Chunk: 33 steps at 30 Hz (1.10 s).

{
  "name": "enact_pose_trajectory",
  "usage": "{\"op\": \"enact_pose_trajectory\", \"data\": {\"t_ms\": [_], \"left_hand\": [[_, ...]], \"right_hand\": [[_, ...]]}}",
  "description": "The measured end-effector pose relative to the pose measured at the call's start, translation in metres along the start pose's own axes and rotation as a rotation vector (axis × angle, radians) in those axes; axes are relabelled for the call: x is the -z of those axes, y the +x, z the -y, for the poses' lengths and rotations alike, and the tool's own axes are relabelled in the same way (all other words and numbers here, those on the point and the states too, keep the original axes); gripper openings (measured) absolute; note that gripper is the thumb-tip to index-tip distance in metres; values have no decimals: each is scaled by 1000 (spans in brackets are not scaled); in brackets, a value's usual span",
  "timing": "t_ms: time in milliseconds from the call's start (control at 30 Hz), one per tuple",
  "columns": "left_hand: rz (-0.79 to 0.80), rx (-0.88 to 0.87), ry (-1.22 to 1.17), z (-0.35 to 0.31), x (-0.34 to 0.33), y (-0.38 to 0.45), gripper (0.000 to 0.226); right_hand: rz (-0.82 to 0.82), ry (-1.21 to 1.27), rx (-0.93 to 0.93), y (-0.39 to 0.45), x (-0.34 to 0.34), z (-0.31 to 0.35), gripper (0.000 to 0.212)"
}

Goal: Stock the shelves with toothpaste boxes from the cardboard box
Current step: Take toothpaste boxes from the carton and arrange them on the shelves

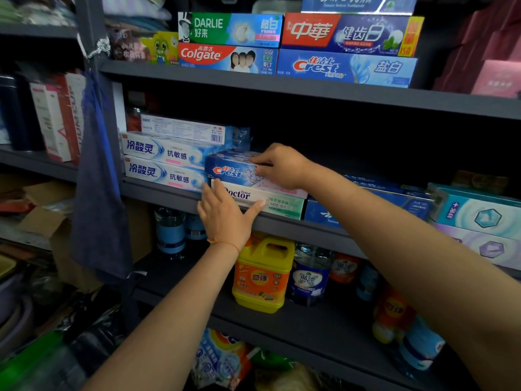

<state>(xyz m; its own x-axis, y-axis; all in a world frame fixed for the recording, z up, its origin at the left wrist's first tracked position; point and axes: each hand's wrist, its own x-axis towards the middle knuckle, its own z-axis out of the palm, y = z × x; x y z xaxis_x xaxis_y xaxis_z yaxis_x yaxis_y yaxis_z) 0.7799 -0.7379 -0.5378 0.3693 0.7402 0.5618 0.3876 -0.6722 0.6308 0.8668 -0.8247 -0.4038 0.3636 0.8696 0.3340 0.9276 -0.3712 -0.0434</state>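
Head view: the Crest box [239,170] lies lengthwise along the middle shelf [169,193], stacked on the Doctor box [262,200]. Right hand [279,166] grips its right end; left hand [225,215], fingers straight, presses the lower box's front.

You're standing in a small shop: dark grey metal shelves [282,86] packed with branded cardboard toothpaste boxes [228,58], yellow plastic detergent jugs [262,275] and bottled water [170,230] below.

Dark metal shelf [180,194]; stacked toothpaste boxes [166,165] directly on it.
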Motion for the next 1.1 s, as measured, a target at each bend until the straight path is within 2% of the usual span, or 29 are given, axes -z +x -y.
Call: {"op": "enact_pose_trajectory", "data": {"t_ms": [33, 133, 200, 500, 633, 700, 800, 933, 1100], "left_hand": [[-40, -37, 39, -1, 0, -3, 100], [-162, -304, 132, -6, -5, -14, 59], [-167, -391, 134, -10, -8, -18, 47], [-162, -358, 177, -12, -9, -15, 50], [-183, -393, 154, -9, -7, -11, 44], [-187, -387, 129, -10, -4, -7, 41], [-179, -355, 90, -12, 2, 4, 51], [-13, -431, 80, -11, 6, 20, 70], [41, -429, -1, -9, 11, 27, 59]], "right_hand": [[-10, -32, -8, 1, -2, 1, 32], [-29, -120, -33, 4, -7, 3, 33], [-37, -120, -30, 3, -7, 3, 32], [-44, -33, -33, 0, -7, -2, 31], [-36, -88, -151, 6, 4, -5, 47], [25, -108, -252, 16, 7, -10, 61], [114, -119, -311, 21, 4, -13, 71], [62, -145, -275, 18, -2, -15, 67], [115, -181, -303, 26, 1, -10, 63]]}}
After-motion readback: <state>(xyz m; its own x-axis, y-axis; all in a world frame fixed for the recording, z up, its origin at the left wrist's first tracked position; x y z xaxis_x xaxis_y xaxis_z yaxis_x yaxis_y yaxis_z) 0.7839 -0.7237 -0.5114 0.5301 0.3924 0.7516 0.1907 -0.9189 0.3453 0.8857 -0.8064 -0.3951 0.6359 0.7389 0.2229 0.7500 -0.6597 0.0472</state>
